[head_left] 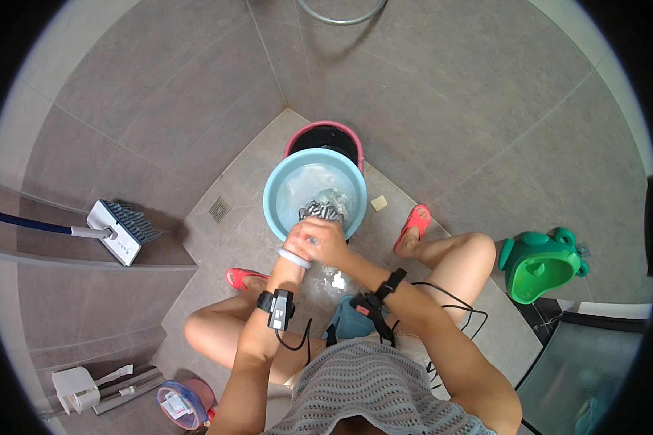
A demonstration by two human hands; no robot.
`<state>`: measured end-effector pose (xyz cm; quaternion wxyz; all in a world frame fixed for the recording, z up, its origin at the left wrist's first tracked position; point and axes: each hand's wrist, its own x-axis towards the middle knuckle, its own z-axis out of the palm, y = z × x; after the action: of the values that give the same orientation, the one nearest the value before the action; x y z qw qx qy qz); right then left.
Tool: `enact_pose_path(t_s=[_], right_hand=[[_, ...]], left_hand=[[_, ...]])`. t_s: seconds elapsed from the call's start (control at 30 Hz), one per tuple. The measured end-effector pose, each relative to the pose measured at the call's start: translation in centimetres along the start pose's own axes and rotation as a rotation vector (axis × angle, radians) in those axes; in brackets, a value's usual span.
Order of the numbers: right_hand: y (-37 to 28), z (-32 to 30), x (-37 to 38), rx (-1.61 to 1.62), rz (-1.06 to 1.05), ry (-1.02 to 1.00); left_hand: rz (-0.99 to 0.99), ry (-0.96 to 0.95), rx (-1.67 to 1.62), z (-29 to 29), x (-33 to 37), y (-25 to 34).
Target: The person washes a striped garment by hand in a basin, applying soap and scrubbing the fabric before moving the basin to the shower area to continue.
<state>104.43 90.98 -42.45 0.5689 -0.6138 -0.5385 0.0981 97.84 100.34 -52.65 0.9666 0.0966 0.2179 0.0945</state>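
A grey and white striped cloth point(321, 210) hangs at the near side of a light blue basin point(270, 197) that holds cloudy, sudsy water. My left hand point(298, 241), with a pale bangle at its wrist, and my right hand point(329, 241) are pressed together just over the basin's near rim. Both are closed on the cloth, which bunches out from the far side of my fingers. Where exactly each set of fingers grips is partly hidden by the overlap.
Behind the basin stands a black bucket with a pink rim point(358, 138). A floor drain point(220, 210) lies to the left, and a pale yellow block point(379, 203) to the right. A mop point(116, 232) leans at the left. A green child's urinal point(537, 268) hangs at the right.
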Motion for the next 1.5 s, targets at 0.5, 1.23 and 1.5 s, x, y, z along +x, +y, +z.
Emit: enact_pose_path(t_s=[0.5, 1.23, 1.5], right_hand=[[5.6, -1.5, 0.7, -0.43, 0.375, 0.18], [4.2, -0.9, -2.8, 0.23, 0.494, 0.252], [8.9, -1.9, -1.6, 0.082, 0.372, -0.084]], left_hand=[[0.025, 0.197, 0.117, 6.5, -3.6, -1.1], [0.106, 0.137, 0.126, 6.3, -3.1, 1.7], [0.093, 0.175, 0.265, 6.5, -3.4, 2.9]])
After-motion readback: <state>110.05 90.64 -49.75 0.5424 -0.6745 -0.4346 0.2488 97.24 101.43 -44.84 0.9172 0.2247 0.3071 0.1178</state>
